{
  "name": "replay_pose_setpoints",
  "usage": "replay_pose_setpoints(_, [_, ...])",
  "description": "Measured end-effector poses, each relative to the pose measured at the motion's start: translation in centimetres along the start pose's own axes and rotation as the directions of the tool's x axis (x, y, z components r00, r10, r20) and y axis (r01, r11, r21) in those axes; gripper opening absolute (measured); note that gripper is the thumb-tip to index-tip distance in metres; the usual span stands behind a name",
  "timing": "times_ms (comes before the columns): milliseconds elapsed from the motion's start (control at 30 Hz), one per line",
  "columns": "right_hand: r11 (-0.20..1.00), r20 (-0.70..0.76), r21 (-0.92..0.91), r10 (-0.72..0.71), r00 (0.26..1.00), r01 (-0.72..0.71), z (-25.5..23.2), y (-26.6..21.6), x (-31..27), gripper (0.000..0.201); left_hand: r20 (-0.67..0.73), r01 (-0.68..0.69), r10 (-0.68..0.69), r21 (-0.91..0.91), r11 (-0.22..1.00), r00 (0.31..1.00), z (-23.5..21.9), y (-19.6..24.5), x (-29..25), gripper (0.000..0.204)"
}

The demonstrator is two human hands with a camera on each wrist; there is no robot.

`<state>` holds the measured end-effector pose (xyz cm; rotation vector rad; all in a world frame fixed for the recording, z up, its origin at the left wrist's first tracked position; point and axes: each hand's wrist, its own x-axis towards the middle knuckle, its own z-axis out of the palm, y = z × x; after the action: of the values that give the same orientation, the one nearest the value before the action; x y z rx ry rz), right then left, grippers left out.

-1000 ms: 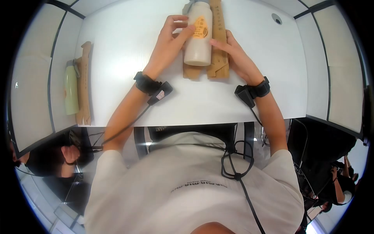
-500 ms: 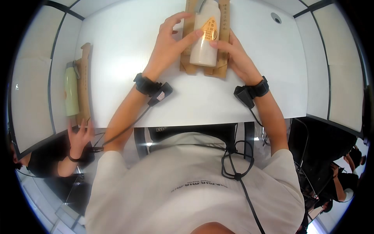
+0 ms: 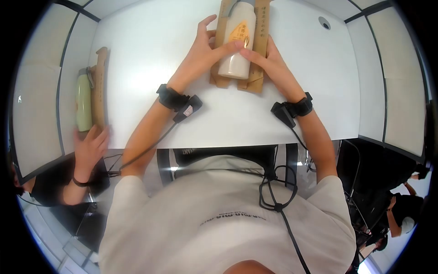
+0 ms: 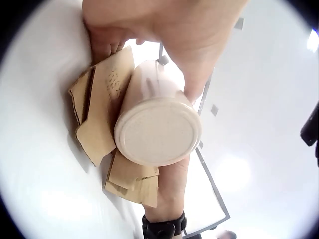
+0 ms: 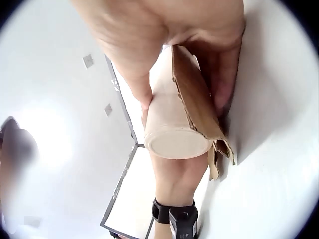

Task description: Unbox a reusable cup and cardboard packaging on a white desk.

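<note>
A cream water bottle (image 3: 234,66) with an orange label and grey cap lies tilted against an opened brown cardboard sleeve (image 3: 261,39). My left hand (image 3: 196,61) lays its thumb across the bottle's front, index finger raised, with other fingers by the cardboard's left edge. From the other side my right hand (image 3: 279,68) grips bottle and cardboard together, thumb on the bottle, fingers behind the sleeve. The bottle's round base (image 4: 157,132) faces the left wrist camera, with cardboard flaps (image 4: 107,104) along its side. In the right wrist view, a cardboard panel (image 5: 194,97) covers the bottle's flank.
At the table's left end lie a light green bottle (image 3: 83,102) and another cardboard piece (image 3: 98,91), with another person's hand (image 3: 90,146) close below them. White panels (image 3: 381,77) border the white table (image 3: 310,55). Black cables run from both wrist cameras.
The bottle and cardboard have shifted slightly right and turned, with more cardboard showing left of the bottle. My thumbs have come close together on it. The other person's hand has reached up beside the green bottle.
</note>
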<state>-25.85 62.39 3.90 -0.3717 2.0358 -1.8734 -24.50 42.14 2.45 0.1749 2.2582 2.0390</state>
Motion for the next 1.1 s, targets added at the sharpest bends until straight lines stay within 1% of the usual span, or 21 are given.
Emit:
replay_pose_setpoints(67, [1.0, 0.016, 0.006, -0.017, 1.0, 0.017, 0.1, -0.4, -0.1, 0.091, -0.008, 0.01, -0.01, -0.014, 1.0, 1.0, 0.1, 0.0, 0.0, 0.103])
replay_pose_setpoints(133, [1.0, 0.014, 0.03, 0.003, 1.0, -0.003, 0.0, -0.4, -0.4, 0.087, -0.014, 0.019, -0.019, -0.001, 1.0, 1.0, 0.1, 0.0, 0.0, 0.099])
replay_pose_setpoints(167, [1.0, 0.013, 0.03, 0.003, 1.0, -0.003, 0.0, -0.4, -0.4, 0.087, -0.015, 0.039, -0.039, -0.039, 0.998, 0.999, -0.1, -0.5, 0.2, 0.097])
replay_pose_setpoints(233, [0.993, 0.019, 0.086, 0.085, 0.996, -0.086, -0.1, -0.5, -0.4, 0.08, -0.023, 0.079, -0.082, -0.131, 0.988, 0.996, -0.4, -1.1, 0.6, 0.092])
replay_pose_setpoints(267, [0.993, 0.019, 0.086, 0.085, 0.996, -0.087, -0.1, -0.3, -0.3, 0.08, -0.026, 0.09, -0.094, -0.131, 0.987, 0.995, -0.5, -1.0, 0.6, 0.093])
replay_pose_setpoints(333, [0.993, 0.004, 0.099, 0.071, 0.997, -0.071, -0.2, 0.6, -0.1, 0.071, -0.03, 0.098, -0.103, -0.129, 0.987, 0.994, -0.5, -0.7, 0.4, 0.091])
replay_pose_setpoints(467, [0.99, 0.001, 0.123, 0.063, 0.998, -0.062, -0.3, 1.1, 0.2, 0.069, -0.052, 0.079, -0.084, -0.099, 0.992, 0.995, -0.5, -1.3, 0.7, 0.089])
replay_pose_setpoints(533, [0.969, 0.012, 0.211, 0.128, 0.992, -0.128, -0.1, 0.5, -0.1, 0.069, -0.052, 0.087, -0.094, -0.13, 0.988, 0.994, -0.5, -1.1, 0.6, 0.087])
replay_pose_setpoints(567, [0.953, 0.034, 0.243, 0.178, 0.983, -0.181, -0.2, -0.2, -0.3, 0.066, -0.038, 0.1, -0.109, -0.19, 0.977, 0.993, -0.6, -0.8, 0.4, 0.083])
replay_pose_setpoints(600, [0.945, 0.007, 0.271, 0.186, 0.983, -0.181, 0.0, -0.2, -0.4, 0.064, -0.037, 0.102, -0.111, -0.19, 0.976, 0.993, -0.6, -0.9, 0.4, 0.083])
replay_pose_setpoints(667, [0.918, -0.025, 0.329, 0.243, 0.97, -0.222, -0.4, 0.6, 0.2, 0.061, -0.019, 0.13, -0.142, -0.303, 0.944, 0.99, -0.8, -1.2, 0.8, 0.077])
replay_pose_setpoints(700, [0.918, -0.025, 0.329, 0.242, 0.97, -0.22, -0.5, 0.7, 0.2, 0.061, -0.028, 0.144, -0.159, -0.293, 0.945, 0.987, -1.0, -1.3, 1.0, 0.071])
replay_pose_setpoints(733, [0.918, -0.021, 0.335, 0.23, 0.973, -0.21, -0.5, 0.6, 0.2, 0.06, -0.028, 0.144, -0.159, -0.293, 0.945, 0.987, -1.0, -1.6, 1.2, 0.071])
replay_pose_setpoints(800, [0.918, -0.016, 0.343, 0.221, 0.975, -0.202, -0.4, 0.4, 0.1, 0.058, -0.047, 0.099, -0.132, -0.429, 0.898, 0.99, -0.9, -1.7, 1.3, 0.066])
replay_pose_setpoints(867, [0.918, 0.003, 0.363, 0.17, 0.985, -0.16, -0.4, 0.3, 0.0, 0.055, -0.029, 0.129, -0.156, -0.429, 0.894, 0.987, -0.9, -1.2, 1.1, 0.062])
replay_pose_setpoints(900, [0.902, -0.004, 0.398, 0.184, 0.983, -0.168, -0.6, 1.0, 0.3, 0.053, -0.037, 0.121, -0.145, -0.375, 0.919, 0.989, -1.0, -1.2, 1.1, 0.062])
replay_pose_setpoints(933, [0.897, -0.011, 0.411, 0.184, 0.983, -0.163, -0.7, 1.0, 0.3, 0.052, -0.02, 0.101, -0.115, -0.358, 0.928, 0.993, -1.1, -1.4, 1.0, 0.064])
replay_pose_setpoints(1067, [0.895, 0.04, 0.412, 0.169, 0.985, -0.17, -0.7, 0.3, 0.1, 0.051, 0.003, 0.111, -0.118, -0.371, 0.922, 0.993, -1.1, -1.6, 1.0, 0.069])
replay_pose_setpoints(1100, [0.903, 0.045, 0.393, 0.167, 0.985, -0.171, -0.7, 0.2, 0.1, 0.051, 0.001, 0.124, -0.132, -0.344, 0.931, 0.991, -1.1, -1.1, 0.8, 0.069])
